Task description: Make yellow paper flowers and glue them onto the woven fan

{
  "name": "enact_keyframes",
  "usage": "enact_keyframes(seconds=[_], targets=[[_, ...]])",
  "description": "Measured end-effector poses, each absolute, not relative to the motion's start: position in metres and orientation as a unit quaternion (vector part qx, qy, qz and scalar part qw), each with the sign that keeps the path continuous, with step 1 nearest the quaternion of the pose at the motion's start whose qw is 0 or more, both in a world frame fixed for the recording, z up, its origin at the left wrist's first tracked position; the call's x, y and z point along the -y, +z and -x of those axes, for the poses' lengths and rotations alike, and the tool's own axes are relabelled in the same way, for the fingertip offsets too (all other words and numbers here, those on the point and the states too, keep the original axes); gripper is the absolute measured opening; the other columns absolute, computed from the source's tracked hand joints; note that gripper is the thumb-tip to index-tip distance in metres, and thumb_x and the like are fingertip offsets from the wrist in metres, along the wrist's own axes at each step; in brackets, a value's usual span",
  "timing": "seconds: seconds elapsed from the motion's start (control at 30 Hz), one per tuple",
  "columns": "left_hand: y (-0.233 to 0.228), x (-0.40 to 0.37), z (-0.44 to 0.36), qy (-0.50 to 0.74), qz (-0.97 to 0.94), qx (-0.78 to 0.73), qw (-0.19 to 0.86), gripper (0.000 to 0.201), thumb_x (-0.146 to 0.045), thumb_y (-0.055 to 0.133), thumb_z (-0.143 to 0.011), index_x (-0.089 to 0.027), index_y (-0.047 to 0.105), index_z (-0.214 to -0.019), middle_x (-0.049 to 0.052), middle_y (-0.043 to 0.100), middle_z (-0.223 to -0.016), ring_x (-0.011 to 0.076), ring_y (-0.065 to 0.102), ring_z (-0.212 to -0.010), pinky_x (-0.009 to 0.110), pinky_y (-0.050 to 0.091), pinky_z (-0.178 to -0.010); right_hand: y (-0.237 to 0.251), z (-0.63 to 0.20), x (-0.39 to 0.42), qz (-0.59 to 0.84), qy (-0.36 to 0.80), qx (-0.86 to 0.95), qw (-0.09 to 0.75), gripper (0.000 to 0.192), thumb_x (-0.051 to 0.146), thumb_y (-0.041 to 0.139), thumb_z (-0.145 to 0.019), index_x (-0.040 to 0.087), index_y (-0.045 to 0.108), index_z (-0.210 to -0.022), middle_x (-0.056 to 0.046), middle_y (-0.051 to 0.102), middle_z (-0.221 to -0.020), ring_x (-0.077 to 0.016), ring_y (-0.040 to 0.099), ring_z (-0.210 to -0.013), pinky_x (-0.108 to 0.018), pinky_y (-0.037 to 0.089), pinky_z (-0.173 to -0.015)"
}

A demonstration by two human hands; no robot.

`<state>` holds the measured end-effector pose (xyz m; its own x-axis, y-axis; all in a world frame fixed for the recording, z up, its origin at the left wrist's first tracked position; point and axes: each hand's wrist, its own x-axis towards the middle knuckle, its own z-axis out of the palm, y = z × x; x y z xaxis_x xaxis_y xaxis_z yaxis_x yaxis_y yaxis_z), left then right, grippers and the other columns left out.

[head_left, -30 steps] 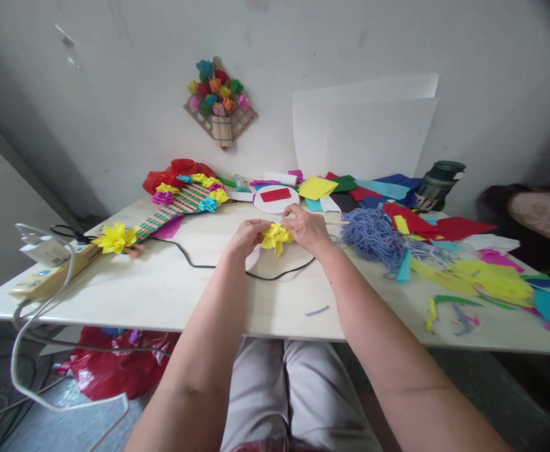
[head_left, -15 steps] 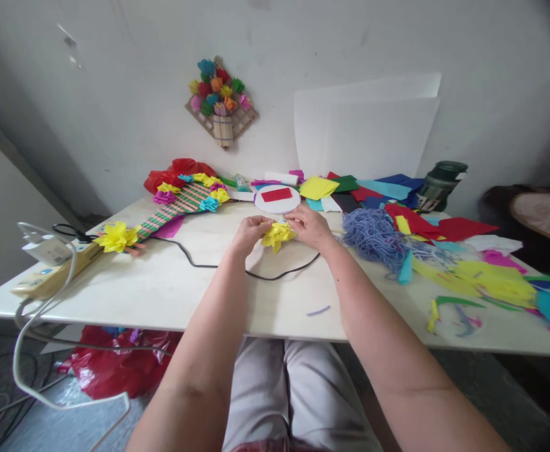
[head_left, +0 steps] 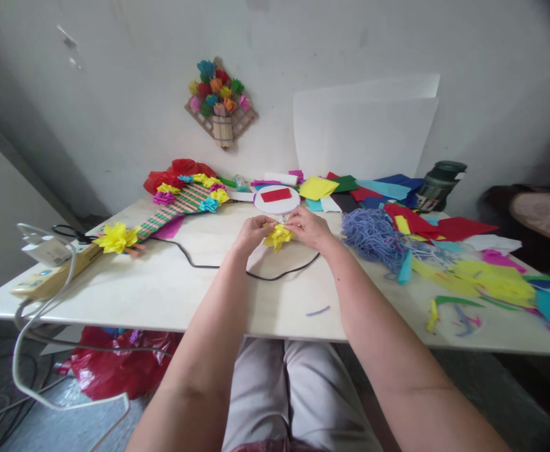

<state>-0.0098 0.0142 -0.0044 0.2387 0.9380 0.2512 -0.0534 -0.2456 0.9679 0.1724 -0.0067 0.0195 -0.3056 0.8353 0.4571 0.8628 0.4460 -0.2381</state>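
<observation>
A small yellow paper flower is pinched between both my hands just above the pale wooden table. My left hand grips its left side and my right hand grips its right side with the fingertips. A black cable loops on the table right under the flower. Just behind my hands lies a white paper disc with a red rectangle.
A woven fan trimmed with paper flowers lies at the left, by a power strip. A heap of blue yarn and many coloured paper scraps cover the right. A dark green bottle stands at the back right.
Both hands and the yellow flower have shifted slightly away from me, and the fingers have worked around the flower. Nothing else has moved.
</observation>
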Motion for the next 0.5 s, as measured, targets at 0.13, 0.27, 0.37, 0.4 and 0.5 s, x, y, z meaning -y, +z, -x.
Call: enact_keyframes(seconds=[0.13, 0.27, 0.37, 0.4, 0.5], targets=[[-0.0052, -0.0146, 0.0098, 0.496, -0.615, -0.355, 0.5, 0.033, -0.038, 0.076, -0.057, -0.012, 0.066, -0.075, 0.002, 0.063, -0.066, 0.0119, 0.054, -0.061, 0.024, 0.041, -0.059, 0.0199, -0.1733, 0.0064, 0.523, -0.027, 0.807, 0.273, 0.019, 0.033, 0.055, -0.085, 0.03, 0.072, -0.091, 0.001, 0.061, -0.114, -0.0125, 0.058, -0.076, -0.025, 0.043, -0.064], [-0.0065, -0.016, 0.0097, 0.489, -0.615, -0.355, 0.507, 0.035, -0.038, 0.077, -0.056, -0.012, 0.066, -0.076, 0.003, 0.063, -0.066, 0.0122, 0.055, -0.061, 0.025, 0.042, -0.059, 0.0193, -0.1738, 0.0068, 0.51, -0.034, 0.813, 0.278, 0.018, 0.032, 0.056, -0.084, 0.029, 0.072, -0.09, 0.001, 0.061, -0.116, -0.0119, 0.058, -0.074, -0.024, 0.042, -0.063], [-0.0051, -0.0143, 0.0091, 0.484, -0.616, -0.354, 0.51, 0.035, -0.039, 0.077, -0.055, -0.012, 0.065, -0.074, 0.002, 0.063, -0.065, 0.0117, 0.055, -0.059, 0.024, 0.041, -0.058, 0.0192, -0.1737, 0.0083, 0.488, -0.048, 0.826, 0.279, 0.017, 0.03, 0.055, -0.085, 0.027, 0.072, -0.086, 0.0, 0.061, -0.117, -0.0123, 0.059, -0.075, -0.025, 0.042, -0.063], [-0.0042, -0.0132, 0.0087, 0.483, -0.616, -0.352, 0.513, 0.035, -0.039, 0.077, -0.055, -0.012, 0.065, -0.073, 0.002, 0.063, -0.064, 0.0114, 0.054, -0.058, 0.024, 0.041, -0.057, 0.0196, -0.1733, 0.0091, 0.481, -0.053, 0.829, 0.28, 0.018, 0.029, 0.055, -0.085, 0.026, 0.072, -0.083, 0.0, 0.061, -0.117, -0.0126, 0.059, -0.076, -0.025, 0.042, -0.064], [-0.0017, -0.0101, 0.0078, 0.482, -0.609, -0.35, 0.524, 0.034, -0.04, 0.077, -0.055, -0.013, 0.065, -0.071, 0.001, 0.061, -0.061, 0.011, 0.054, -0.056, 0.024, 0.041, -0.056, 0.0221, -0.1718, 0.012, 0.469, -0.064, 0.835, 0.281, 0.019, 0.025, 0.054, -0.085, 0.025, 0.071, -0.078, 0.0, 0.062, -0.117, -0.0139, 0.06, -0.081, -0.025, 0.042, -0.066]])
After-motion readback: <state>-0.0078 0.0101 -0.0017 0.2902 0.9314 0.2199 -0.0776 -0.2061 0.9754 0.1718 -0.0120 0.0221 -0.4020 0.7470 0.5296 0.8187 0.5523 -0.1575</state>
